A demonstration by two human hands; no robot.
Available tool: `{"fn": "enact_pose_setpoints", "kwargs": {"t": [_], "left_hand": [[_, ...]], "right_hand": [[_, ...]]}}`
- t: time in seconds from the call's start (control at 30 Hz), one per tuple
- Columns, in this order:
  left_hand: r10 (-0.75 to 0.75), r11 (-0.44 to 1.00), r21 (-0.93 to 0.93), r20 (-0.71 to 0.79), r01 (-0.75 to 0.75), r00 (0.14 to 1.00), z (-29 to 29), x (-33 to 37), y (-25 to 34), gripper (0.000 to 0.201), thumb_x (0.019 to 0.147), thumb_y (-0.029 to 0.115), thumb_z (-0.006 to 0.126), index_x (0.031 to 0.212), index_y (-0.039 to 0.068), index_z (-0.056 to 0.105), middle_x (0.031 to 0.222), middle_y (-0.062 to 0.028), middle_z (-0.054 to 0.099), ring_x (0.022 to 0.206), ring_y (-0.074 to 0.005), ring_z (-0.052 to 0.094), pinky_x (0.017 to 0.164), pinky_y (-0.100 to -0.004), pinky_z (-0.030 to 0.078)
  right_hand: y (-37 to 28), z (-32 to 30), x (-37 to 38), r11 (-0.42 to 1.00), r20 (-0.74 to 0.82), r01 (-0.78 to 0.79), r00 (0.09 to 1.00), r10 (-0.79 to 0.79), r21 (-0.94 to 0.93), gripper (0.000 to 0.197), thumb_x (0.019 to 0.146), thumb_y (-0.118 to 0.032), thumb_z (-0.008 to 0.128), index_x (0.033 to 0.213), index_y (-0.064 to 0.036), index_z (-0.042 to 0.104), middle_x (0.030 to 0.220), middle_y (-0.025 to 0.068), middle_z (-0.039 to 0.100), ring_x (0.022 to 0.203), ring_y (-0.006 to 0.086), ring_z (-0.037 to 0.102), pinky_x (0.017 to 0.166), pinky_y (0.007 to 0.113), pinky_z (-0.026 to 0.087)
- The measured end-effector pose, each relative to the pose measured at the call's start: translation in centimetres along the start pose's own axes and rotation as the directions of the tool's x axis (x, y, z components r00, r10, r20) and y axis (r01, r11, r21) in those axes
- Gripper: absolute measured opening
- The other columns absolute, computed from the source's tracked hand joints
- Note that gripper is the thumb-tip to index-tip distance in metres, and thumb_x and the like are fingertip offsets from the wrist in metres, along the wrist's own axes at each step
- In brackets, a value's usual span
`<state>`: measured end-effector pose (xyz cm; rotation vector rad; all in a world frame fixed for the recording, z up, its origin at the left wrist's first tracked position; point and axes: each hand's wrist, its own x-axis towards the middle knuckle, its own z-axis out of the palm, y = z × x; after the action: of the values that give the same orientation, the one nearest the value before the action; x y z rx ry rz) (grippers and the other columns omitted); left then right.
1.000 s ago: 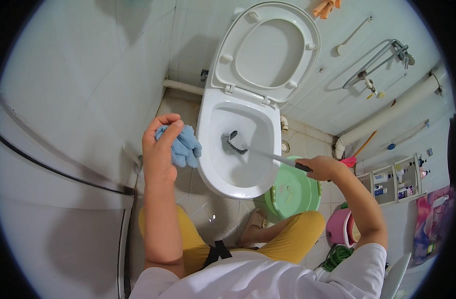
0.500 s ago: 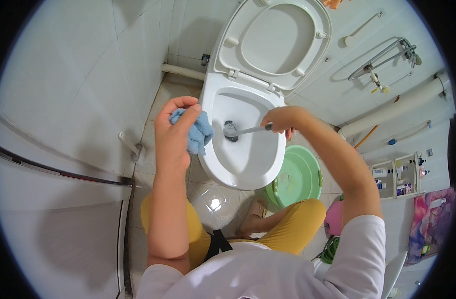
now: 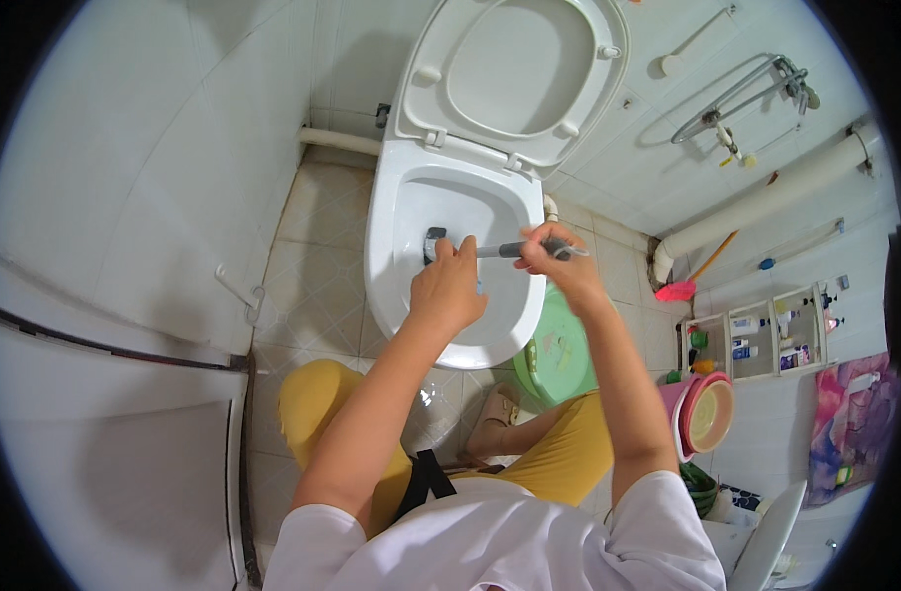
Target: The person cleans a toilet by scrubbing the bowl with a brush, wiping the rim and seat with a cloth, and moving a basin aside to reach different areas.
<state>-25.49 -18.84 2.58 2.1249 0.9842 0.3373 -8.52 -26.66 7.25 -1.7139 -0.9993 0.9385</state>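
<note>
Over the white toilet bowl (image 3: 383,258), my right hand (image 3: 557,264) is closed round the grey handle of a toilet brush (image 3: 502,250). The handle lies nearly level, and the dark brush head (image 3: 433,239) points left, inside the bowl's outline. My left hand (image 3: 449,289) reaches over the bowl beside the brush head, fingers bent at the brush's neck. Beneath those fingers a sliver of the blue cloth (image 3: 480,284) shows; most of it is hidden by the hand. The toilet's seat and lid (image 3: 519,74) are raised.
A green basin (image 3: 559,357) stands on the floor right of the toilet. Farther right are stacked small basins (image 3: 707,414), a white shelf rack (image 3: 754,340) with bottles, a red broom (image 3: 677,291) and a wall pipe (image 3: 766,205). A white hook-shaped holder (image 3: 241,293) is by the left wall.
My left hand has moved right and down over the bowl with the cloth, up to the brush. The brush is turned more level, its head raised. The view has shifted slightly.
</note>
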Motion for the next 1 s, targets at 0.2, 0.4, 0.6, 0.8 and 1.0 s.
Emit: {"fn": "enact_pose_setpoints", "kwargs": {"t": [0.2, 0.4, 0.6, 0.8, 1.0], "left_hand": [[0.149, 0.988, -0.035, 0.059, -0.148, 0.987, 6.5, 3.5, -3.1, 0.062, 0.074, 0.019, 0.072, 0.128, 0.012, 0.043, 0.118, -0.0205, 0.044, 0.090, -0.0375, 0.062, 0.076, -0.0432, 0.053], [0.186, 0.911, -0.306, -0.293, -0.276, 0.938, 4.8, 4.1, 1.8, 0.031, 0.079, 0.012, 0.065, 0.107, 0.006, 0.054, 0.097, -0.0158, 0.054, 0.088, -0.0361, 0.060, 0.072, -0.0451, 0.050], [0.337, 0.671, -0.518, -0.424, -0.531, 0.840, 2.8, 2.9, 2.9, 0.015, 0.080, 0.008, 0.059, 0.093, 0.002, 0.059, 0.081, -0.0158, 0.064, 0.081, -0.0367, 0.061, 0.069, -0.0401, 0.048], [0.354, 0.700, -0.530, -0.324, -0.478, 0.877, 0.2, -0.1, 1.9, 0.016, 0.081, 0.015, 0.060, 0.086, 0.000, 0.061, 0.073, -0.0157, 0.065, 0.070, -0.0301, 0.063, 0.062, -0.0365, 0.047], [0.288, 0.642, -0.631, -0.327, -0.435, 0.900, -5.4, -4.5, 0.7, 0.018, 0.079, 0.011, 0.061, 0.093, -0.001, 0.061, 0.069, -0.0087, 0.063, 0.063, -0.0168, 0.060, 0.059, -0.0309, 0.045]], "right_hand": [[5.6, 6.5, 1.5, 0.795, -0.250, 0.593, 0.757, -0.604, -0.125, 0.026, 0.089, -0.020, 0.064, 0.072, -0.0003, 0.059, 0.082, 0.0062, 0.063, 0.073, 0.0136, 0.057, 0.070, 0.027, 0.046], [-3.2, 0.8, 1.7, 0.909, 0.172, 0.402, 0.909, -0.381, -0.112, 0.032, 0.088, -0.021, 0.063, 0.064, -0.0014, 0.056, 0.060, 0.0020, 0.057, 0.058, 0.0075, 0.050, 0.056, 0.023, 0.044], [-8.9, 2.6, -0.6, 0.718, 0.230, 0.537, 0.842, -0.488, -0.442, 0.031, 0.085, -0.016, 0.060, 0.062, 0.0014, 0.049, 0.054, 0.0052, 0.042, 0.053, 0.0118, 0.035, 0.050, 0.029, 0.033], [-12.1, 6.3, -2.3, 0.750, 0.014, 0.408, 0.883, -0.470, -0.520, 0.022, 0.073, -0.024, 0.066, 0.070, -0.0018, 0.065, 0.065, 0.0176, 0.061, 0.061, 0.0364, 0.058, 0.059, 0.040, 0.047], [-13.1, 11.3, -2.3, 0.805, -0.076, 0.583, 0.803, -0.591, -0.111, 0.023, 0.074, -0.022, 0.068, 0.066, -0.0009, 0.063, 0.057, 0.0125, 0.060, 0.048, 0.0246, 0.053, 0.051, 0.033, 0.045]]}}
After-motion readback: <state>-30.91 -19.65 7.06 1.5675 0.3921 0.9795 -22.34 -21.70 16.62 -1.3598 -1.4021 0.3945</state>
